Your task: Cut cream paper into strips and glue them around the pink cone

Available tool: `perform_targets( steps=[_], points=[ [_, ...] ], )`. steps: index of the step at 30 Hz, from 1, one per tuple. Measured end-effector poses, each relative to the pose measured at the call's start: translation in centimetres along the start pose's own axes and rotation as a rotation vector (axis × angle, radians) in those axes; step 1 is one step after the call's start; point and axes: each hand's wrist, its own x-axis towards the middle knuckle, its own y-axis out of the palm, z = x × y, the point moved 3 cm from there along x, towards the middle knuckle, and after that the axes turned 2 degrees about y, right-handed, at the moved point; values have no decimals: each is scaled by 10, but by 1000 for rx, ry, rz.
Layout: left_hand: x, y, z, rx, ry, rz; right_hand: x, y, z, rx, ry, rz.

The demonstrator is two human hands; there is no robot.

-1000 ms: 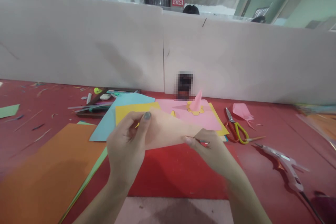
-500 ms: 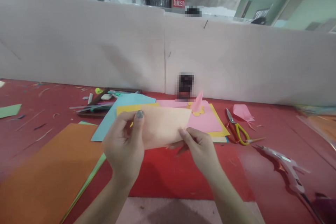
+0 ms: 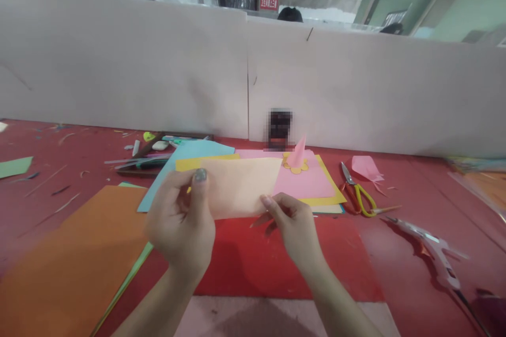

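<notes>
The left hand [image 3: 182,229] has its grip clamped on the left end of the peach paper [image 3: 241,187], thumb flat on the front. The right hand [image 3: 294,226] has its grip pinched on the lower right corner. The paper is plain, pale, smooth and roughly rectangular, with a slanting right edge. It is held up facing the camera, above the red sheet [image 3: 276,263] on the tabletop [image 3: 399,189]. Behind it lie a pink sheet [image 3: 312,181] bearing a pink cone [image 3: 297,155], and a blue sheet [image 3: 169,174]. Scissors [image 3: 358,194] lie to the right and an orange sheet [image 3: 71,253] to the left.
</notes>
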Motion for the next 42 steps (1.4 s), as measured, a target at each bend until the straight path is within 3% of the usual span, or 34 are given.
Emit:
perform_targets(
  steps=[8, 15, 22, 25, 32, 37, 40, 42],
  points=[
    [4, -2, 0, 7, 27, -40, 0, 6, -5, 89, 45, -2],
    [3, -2, 0, -41, 13, -70, -3, 18, -5, 168, 60, 286],
    [2, -2, 0, -36, -37, -33, -2, 17, -13, 94, 49, 152],
    [7, -2, 3, -41, -47, -91, 1, 13, -14, 62, 44, 81],
    [16, -3, 12, -92, -81, -205, 3, 9, -12, -54, 4, 87],
    [15, -5, 10, -103, -92, -185, 1, 10, -13, -107, -10, 125],
    [15, -7, 10, -84, -79, -202, -1, 7, -10, -266, -97, 152],
    [16, -5, 10, -57, -92, -133, -1, 4, -7, -383, -150, 189]
  ],
)
